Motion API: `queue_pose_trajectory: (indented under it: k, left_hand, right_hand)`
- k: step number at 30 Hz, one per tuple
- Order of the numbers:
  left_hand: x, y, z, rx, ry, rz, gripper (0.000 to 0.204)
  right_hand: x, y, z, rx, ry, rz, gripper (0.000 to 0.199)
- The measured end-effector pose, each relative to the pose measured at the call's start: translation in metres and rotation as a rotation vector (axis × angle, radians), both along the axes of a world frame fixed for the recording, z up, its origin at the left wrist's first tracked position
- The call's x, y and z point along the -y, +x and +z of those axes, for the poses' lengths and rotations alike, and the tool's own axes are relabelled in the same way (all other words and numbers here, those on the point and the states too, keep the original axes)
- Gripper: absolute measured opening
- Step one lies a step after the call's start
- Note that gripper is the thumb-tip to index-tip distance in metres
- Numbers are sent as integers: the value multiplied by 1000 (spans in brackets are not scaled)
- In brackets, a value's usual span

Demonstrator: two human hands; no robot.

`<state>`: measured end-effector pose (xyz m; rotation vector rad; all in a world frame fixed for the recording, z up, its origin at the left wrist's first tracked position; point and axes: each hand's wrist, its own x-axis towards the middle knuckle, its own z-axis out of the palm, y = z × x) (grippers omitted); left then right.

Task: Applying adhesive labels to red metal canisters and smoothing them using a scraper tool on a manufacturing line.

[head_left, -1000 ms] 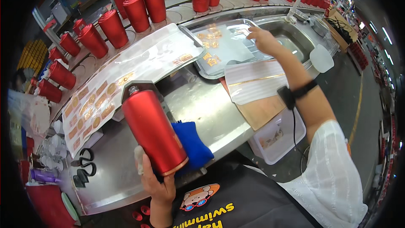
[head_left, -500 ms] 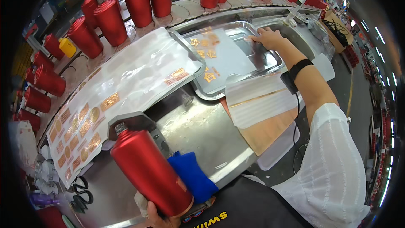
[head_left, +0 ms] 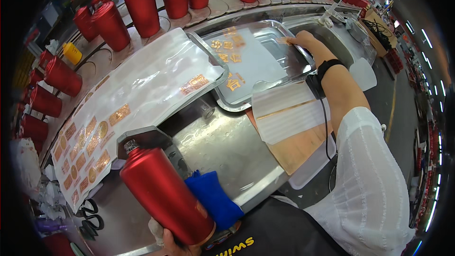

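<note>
Left hand point(head_left: 182, 247): holding. The fingers curl around the lower end of the red bottle point(head_left: 166, 194); a pale covering shows on one digit. The hand is partly cut off by the lower edge of the view.

Red bottle: tilted, base toward the person, capless neck pointing up and to the left. It is positioned above the near side of the metal tabletop point(head_left: 227, 137), with the neck in front of a grey angular holder point(head_left: 142, 135). A blue cloth point(head_left: 215, 201) is located just right of the bottle.

Right hand point(head_left: 305, 41): extended to the far right corner of the metal tray point(head_left: 296, 59). The fingers are bent and close together, with a narrow opening. A small gold-coloured patch point(head_left: 283, 41) is visible at the fingertips; whether it is gripped cannot be determined.

Metal tray: contains a translucent sheet point(head_left: 260, 61) bearing gold characters point(head_left: 233, 83) along its left side.

Left of the tray: a white sheet point(head_left: 142, 76) with gold and copper-coloured decals. Nearer the person than the tray: a white foam sheet point(head_left: 289, 114) on a tan board point(head_left: 303, 147).
</note>
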<state>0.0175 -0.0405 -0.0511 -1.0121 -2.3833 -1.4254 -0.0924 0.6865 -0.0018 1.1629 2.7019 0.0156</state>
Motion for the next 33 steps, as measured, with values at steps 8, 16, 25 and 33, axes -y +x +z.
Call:
queue_pose_trajectory:
  k: [8,16,25,33]
  left_hand:
    - [1,2,1,70,25,15,64]
    - [0,4,-4,72,56,42,65]
    - [-5,2,-1,42,53,74,69]
    - [-3,4,0,79,41,67,71]
  right_hand:
    - [15,-8,-2,-47,-55,-47,73]
    - [-1,-5,-6,0,13,-9,70]
    - [9,-5,-9,-32,-56,-47,77]
    - [3,1,-7,-68,-16,-13,70]
